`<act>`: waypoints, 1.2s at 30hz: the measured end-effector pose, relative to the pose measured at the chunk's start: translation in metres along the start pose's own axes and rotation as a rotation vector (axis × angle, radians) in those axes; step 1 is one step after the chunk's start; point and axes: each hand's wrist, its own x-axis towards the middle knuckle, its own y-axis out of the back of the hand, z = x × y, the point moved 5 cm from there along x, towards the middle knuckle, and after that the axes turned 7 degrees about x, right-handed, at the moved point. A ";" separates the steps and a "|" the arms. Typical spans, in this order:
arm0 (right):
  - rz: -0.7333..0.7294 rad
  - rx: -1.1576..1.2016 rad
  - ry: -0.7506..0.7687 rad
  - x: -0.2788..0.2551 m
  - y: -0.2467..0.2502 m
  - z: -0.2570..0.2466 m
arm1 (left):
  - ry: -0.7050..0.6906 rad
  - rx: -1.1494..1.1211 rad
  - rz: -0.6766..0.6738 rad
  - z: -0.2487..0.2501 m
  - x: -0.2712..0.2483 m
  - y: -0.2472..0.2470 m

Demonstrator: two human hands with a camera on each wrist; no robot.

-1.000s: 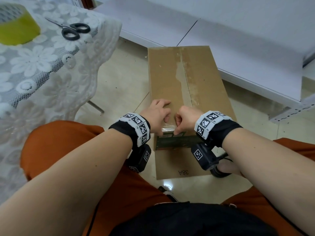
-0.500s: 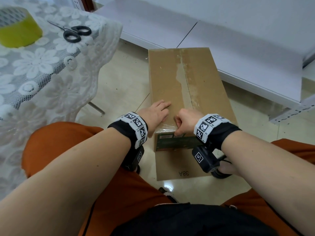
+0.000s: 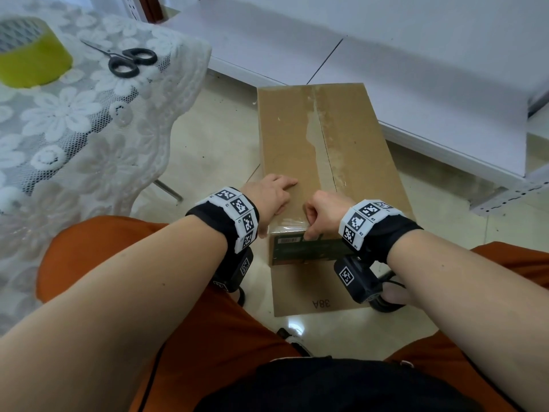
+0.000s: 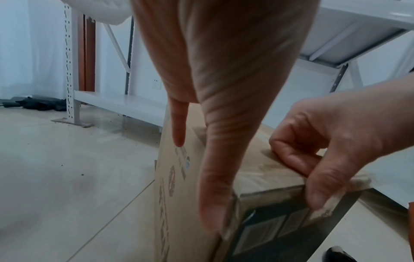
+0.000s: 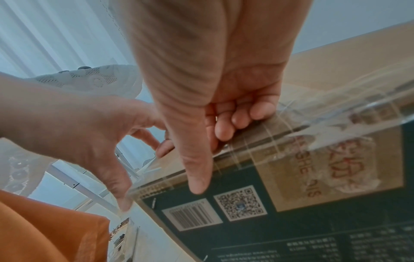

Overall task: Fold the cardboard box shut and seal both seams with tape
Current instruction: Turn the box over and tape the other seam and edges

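On the floor, the brown cardboard box (image 3: 320, 162) gets clear tape (image 5: 291, 127) pressed over its near edge, flat left hand (image 3: 271, 197) steadying, right hand (image 3: 322, 214) curled pinching the tape; next, smooth it down.

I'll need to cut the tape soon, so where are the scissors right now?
In the head view, the scissors lie on the lace-covered table at upper left, just right of the yellow-green tape roll.

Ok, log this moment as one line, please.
stage: pressing clear tape over near top edge | box: closed, on floor | left hand: flat on top | right hand: thumb pressing tape
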 end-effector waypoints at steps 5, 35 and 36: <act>0.007 0.005 0.003 0.001 0.000 0.001 | 0.020 -0.011 0.082 0.004 0.001 -0.005; 0.107 -0.133 -0.011 -0.019 0.016 0.063 | 0.290 -0.021 -0.015 0.040 0.028 0.022; 0.107 -0.132 -0.021 -0.021 0.017 0.067 | 0.292 -0.015 -0.017 0.041 0.028 0.022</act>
